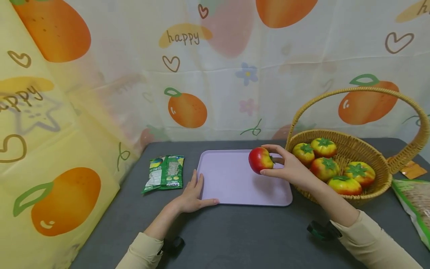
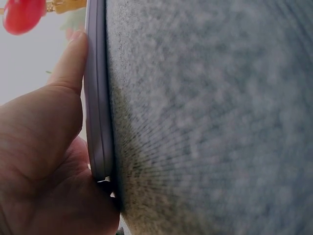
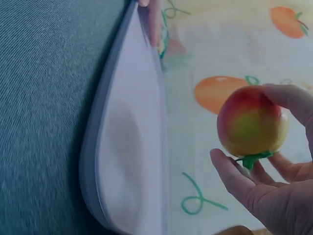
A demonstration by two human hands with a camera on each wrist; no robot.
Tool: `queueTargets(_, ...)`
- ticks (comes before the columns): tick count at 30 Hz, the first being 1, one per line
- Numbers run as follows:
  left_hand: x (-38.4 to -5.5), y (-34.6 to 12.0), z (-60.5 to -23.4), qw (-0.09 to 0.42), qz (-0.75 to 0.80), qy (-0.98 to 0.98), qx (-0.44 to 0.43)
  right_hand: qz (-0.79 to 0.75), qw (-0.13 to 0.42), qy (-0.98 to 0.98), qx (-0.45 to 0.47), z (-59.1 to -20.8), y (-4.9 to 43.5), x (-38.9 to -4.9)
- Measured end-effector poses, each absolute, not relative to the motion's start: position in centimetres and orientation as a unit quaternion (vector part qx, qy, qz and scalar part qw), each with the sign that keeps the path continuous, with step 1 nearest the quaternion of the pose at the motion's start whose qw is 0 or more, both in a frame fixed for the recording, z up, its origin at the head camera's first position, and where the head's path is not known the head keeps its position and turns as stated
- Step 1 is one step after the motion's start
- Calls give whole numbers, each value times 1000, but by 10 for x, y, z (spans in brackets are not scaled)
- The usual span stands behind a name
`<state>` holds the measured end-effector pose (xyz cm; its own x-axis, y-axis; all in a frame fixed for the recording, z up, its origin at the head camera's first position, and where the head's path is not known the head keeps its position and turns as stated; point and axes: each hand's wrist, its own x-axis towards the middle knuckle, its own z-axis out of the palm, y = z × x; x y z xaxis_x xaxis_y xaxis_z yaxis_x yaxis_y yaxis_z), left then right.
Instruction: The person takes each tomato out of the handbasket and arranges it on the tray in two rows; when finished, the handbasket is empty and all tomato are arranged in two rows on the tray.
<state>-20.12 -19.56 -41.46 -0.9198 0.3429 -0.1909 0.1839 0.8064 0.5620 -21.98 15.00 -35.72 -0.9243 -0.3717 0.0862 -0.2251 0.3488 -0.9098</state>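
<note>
My right hand (image 1: 285,168) holds a red-and-yellow, tomato-like fruit (image 1: 258,160) above the right part of a lilac tray (image 1: 228,179). In the right wrist view, the thumb and fingers grip the fruit (image 3: 252,122) from its sides, its green leafy cap pointing down toward the palm. At the tray's near left corner rests my left hand (image 1: 193,194), fingers straight along the left edge and thumb on the near edge. The left wrist view shows that thumb (image 2: 71,63) against the tray's rim (image 2: 98,112). Several similar fruits (image 1: 324,168) lie in a wicker basket (image 1: 377,160) at the right.
A green-and-white packet (image 1: 165,172) lies left of the tray on the dark grey table (image 1: 235,235). Beyond the basket are an orange packet (image 1: 413,170) and a green-edged bag (image 1: 414,201). A printed curtain (image 1: 218,82) hangs behind the table. The basket's tall handle (image 1: 352,89) arches upward.
</note>
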Motion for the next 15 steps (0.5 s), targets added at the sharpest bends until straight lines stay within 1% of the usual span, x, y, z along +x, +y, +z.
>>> queueTargets(4,-200,-196,-413,144,279,939,141,-547,74,815,-179,-364,141,-228)
queueTargets(11,-201,-196,-414,147,275,941,129,-530,59,822,-200,-373,123,-242)
queueTargets(15,-200,-195,-413,146,274,943,123,-529,69,824,-192,-376,113,-246)
